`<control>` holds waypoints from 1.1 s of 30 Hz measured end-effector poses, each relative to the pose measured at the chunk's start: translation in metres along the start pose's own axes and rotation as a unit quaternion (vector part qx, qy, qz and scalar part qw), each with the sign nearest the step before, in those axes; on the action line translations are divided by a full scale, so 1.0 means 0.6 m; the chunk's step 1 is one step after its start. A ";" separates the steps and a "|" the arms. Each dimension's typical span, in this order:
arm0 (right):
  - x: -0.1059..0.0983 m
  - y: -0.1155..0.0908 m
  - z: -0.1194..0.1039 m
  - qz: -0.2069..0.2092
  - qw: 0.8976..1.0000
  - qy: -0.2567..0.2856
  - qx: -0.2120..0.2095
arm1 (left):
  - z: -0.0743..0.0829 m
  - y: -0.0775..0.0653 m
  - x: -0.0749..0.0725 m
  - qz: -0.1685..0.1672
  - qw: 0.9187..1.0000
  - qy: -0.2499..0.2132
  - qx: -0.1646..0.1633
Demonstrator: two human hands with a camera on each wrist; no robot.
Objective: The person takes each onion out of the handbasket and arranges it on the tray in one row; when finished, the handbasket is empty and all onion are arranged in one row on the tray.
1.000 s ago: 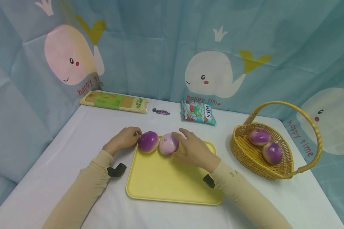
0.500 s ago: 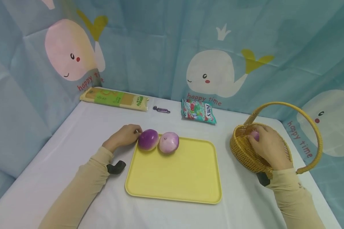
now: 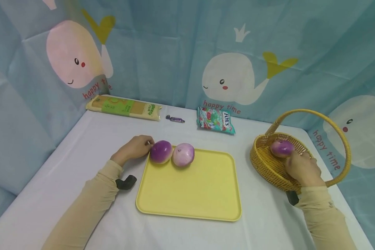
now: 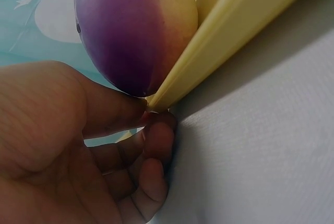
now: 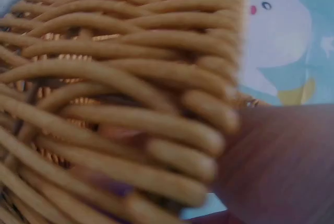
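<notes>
In the head view my left hand (image 3: 135,150) is at the far left corner of a yellow tray (image 3: 190,194). The left wrist view shows thumb and fingers pinching the tray's rim (image 4: 180,78). Just above that grip sits a glossy purple onion (image 3: 161,152), and a paler onion (image 3: 183,155) is beside it on the tray. My right hand (image 3: 303,170) reaches into a wicker basket (image 3: 265,173) and grips an onion that it almost wholly covers. Another purple onion (image 3: 282,148) lies in the basket. The wicker (image 5: 130,67) hides most of the fingers in the right wrist view.
Along the back lie a long noodle packet (image 3: 123,107), a small purple wrapped candy (image 3: 175,119) and a teal candy bag (image 3: 215,120). The basket's tall handle (image 3: 340,135) arches over its right side. A whale-printed curtain (image 3: 162,55) stands behind the white table.
My right hand has left the pale onion on the tray and moved right into the basket, then shifted from the far onion to the nearer one. The left hand keeps its place.
</notes>
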State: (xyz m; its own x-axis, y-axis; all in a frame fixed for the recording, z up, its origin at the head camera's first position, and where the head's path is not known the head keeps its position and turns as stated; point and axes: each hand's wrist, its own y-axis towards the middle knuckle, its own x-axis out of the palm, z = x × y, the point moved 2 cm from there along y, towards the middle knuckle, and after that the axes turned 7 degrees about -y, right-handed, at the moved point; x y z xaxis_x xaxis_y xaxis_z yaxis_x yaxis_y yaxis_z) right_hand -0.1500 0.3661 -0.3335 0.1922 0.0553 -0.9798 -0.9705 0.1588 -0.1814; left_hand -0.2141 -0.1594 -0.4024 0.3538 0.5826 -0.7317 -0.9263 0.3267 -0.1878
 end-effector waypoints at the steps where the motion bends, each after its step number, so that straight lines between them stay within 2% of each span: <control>1: 0.000 0.001 0.001 0.006 1.000 -0.005 -0.001 | 0.000 0.000 0.000 0.000 1.000 0.000 0.001; 7: -0.004 -0.002 0.006 0.041 0.999 -0.022 0.003 | 0.002 0.000 0.000 0.004 1.000 -0.002 0.010; 10: -0.015 -0.009 -0.002 0.086 0.996 -0.015 0.002 | 0.001 0.001 0.000 0.005 1.000 -0.001 0.013; 13: -0.033 -0.019 -0.022 0.146 0.989 0.000 -0.003 | 0.000 0.001 -0.001 0.004 1.000 -0.002 0.010; 18: -0.074 -0.036 -0.074 0.210 0.976 0.050 -0.033 | -0.002 0.001 -0.001 0.002 1.000 -0.004 0.006; 20: -0.088 -0.042 -0.098 0.236 0.967 0.078 -0.062 | -0.002 0.001 -0.001 0.003 1.000 -0.005 0.006; 23: -0.098 -0.044 -0.136 0.287 0.944 0.110 -0.121 | -0.002 0.000 -0.002 0.007 1.000 -0.005 0.007; 26: -0.093 -0.039 -0.173 0.331 0.916 0.128 -0.188 | -0.002 0.000 -0.002 0.009 1.000 -0.006 0.008; 28: -0.080 -0.034 -0.198 0.338 0.902 0.137 -0.232 | -0.001 -0.001 -0.002 0.009 1.000 -0.007 0.007; 30: -0.063 -0.030 -0.222 0.331 0.893 0.135 -0.273 | 0.000 -0.002 -0.002 0.007 1.000 -0.008 0.006; 33: -0.034 -0.027 -0.252 0.294 0.895 0.117 -0.314 | 0.001 -0.002 -0.001 0.004 1.000 -0.011 0.003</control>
State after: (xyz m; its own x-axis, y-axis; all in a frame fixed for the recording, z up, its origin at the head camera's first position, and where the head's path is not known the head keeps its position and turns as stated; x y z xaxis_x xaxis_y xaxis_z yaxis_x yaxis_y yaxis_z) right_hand -0.1600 0.2132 -0.3231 -0.3426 -0.2726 -0.8991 -0.7992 -0.4186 0.4314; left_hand -0.2132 -0.1599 -0.4012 0.3496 0.6007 -0.7190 -0.9282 0.3266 -0.1785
